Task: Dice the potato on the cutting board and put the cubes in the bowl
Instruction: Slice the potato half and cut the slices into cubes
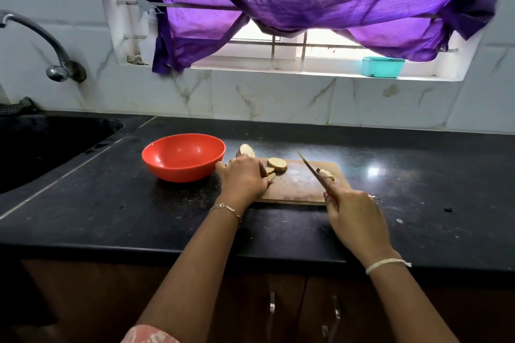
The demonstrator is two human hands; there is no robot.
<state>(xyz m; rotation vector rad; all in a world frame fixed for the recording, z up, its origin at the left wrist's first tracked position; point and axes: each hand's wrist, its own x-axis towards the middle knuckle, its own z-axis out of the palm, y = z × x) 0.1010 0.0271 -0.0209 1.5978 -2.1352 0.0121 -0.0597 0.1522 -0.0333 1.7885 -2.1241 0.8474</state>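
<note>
Potato slices (pixel 277 164) are held on the cutting board (pixel 295 189) by the curled left hand (pixel 243 175); a knife (pixel 312 170) is gripped in the right hand (pixel 354 217). A red bowl (pixel 184 157) is set beside the board.

A round red plastic bowl (pixel 184 157) sits on the black stone counter (pixel 111 217), just left of a rectangular wooden cutting board (pixel 299 189). The left hand (pixel 243 178) lies over the board's left end, fingers curled onto small cut potato pieces (pixel 270 173). Two pale round potato slices (pixel 277 164) rest just beyond them, and a skin-on potato end (pixel 246 151) lies behind the hand, near the bowl. The right hand (pixel 354 217) grips a slim knife (pixel 310 168), its blade angled far-left over the board, with a small potato chunk (pixel 326 174) just right of the blade.
</note>
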